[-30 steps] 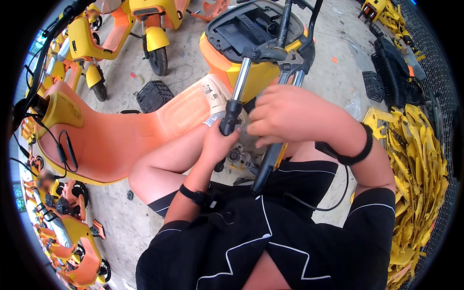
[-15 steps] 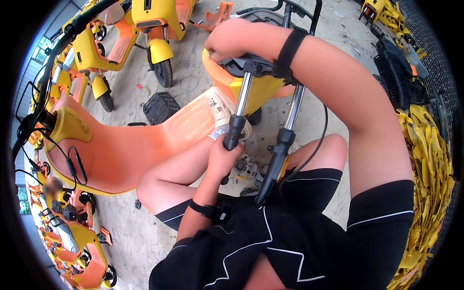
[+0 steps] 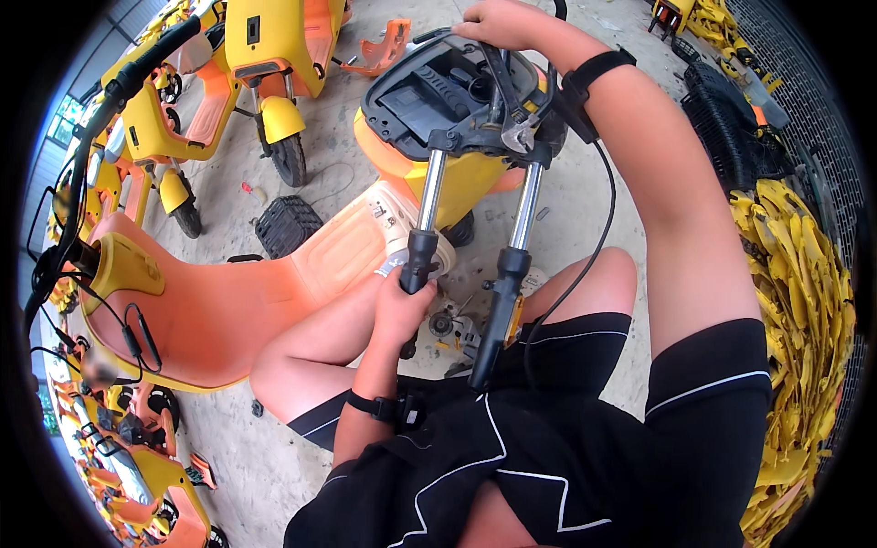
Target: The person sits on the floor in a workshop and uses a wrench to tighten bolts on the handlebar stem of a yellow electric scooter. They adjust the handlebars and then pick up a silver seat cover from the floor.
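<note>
A front fork with two legs, chrome above and black below, points toward me from an upturned yellow and orange scooter. My left hand is wrapped around the left black lower leg; the right leg is untouched. My right hand is closed over the far end of an adjustable wrench. The wrench's silver jaws sit at the black fork clamp, though their exact contact is hidden. Beyond the clamp lies an open black compartment. A black cable hangs at the right.
An orange scooter body lies at my left. Behind it are a black basket and standing yellow scooters. Loose parts lie on the floor between my legs. Stacked yellow panels and black baskets line the right.
My right hand has swung away and to the right, uncovering the compartment and the wrench's jaws. The left hand keeps its grip on the fork leg. The whole view has shifted slightly.
</note>
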Motion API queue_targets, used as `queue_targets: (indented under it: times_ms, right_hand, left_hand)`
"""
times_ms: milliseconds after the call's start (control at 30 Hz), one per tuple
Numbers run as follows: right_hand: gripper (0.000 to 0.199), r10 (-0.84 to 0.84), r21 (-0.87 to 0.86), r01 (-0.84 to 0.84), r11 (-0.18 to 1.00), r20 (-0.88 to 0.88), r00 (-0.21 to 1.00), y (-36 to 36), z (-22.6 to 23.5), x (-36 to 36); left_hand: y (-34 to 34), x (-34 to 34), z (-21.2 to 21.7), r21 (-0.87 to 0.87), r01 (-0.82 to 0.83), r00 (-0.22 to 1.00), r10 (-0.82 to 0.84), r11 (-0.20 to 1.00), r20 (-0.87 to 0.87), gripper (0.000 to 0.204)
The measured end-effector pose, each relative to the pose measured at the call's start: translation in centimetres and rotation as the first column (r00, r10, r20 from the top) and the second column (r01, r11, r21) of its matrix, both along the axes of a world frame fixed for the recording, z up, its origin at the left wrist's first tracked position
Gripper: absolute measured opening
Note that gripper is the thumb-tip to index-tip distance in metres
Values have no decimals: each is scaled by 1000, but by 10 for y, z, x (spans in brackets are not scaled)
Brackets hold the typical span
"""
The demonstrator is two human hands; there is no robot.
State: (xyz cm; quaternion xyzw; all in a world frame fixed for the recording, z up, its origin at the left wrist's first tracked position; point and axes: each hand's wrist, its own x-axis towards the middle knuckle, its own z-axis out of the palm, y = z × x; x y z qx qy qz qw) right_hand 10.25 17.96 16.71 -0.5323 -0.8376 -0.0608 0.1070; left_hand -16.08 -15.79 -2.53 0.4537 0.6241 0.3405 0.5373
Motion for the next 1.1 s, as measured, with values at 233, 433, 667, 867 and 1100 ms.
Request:
queue_targets:
  times_ms: [233,433,667,867,1100]
  right_hand:
    - [51,-187,39,197,980,-186,965,-44,13,61]
    - [54,-315,67,331,941,-178,932,-111,25,107]
    - [56,-365,117,385,915,-164,917,-209,20,142]
    - [54,-287,300,298,906,-82,954,-313,-3,123]
    - [40,69,143,-60,988,-62,996,-398,-37,23]
  left_hand:
    - [-1,1,-3,4,-17,999,17,1000,41,27]
    - [2,0,-9,15,-13,997,12,1000,71,27]
    - [2,-1,-8,6,0,996,0,1000,88,29]
    - [3,-2,-8,-12,6,999,-5,1000,43,31]
    - [3,-4,-8,3,22,997,-23,1000,75,29]
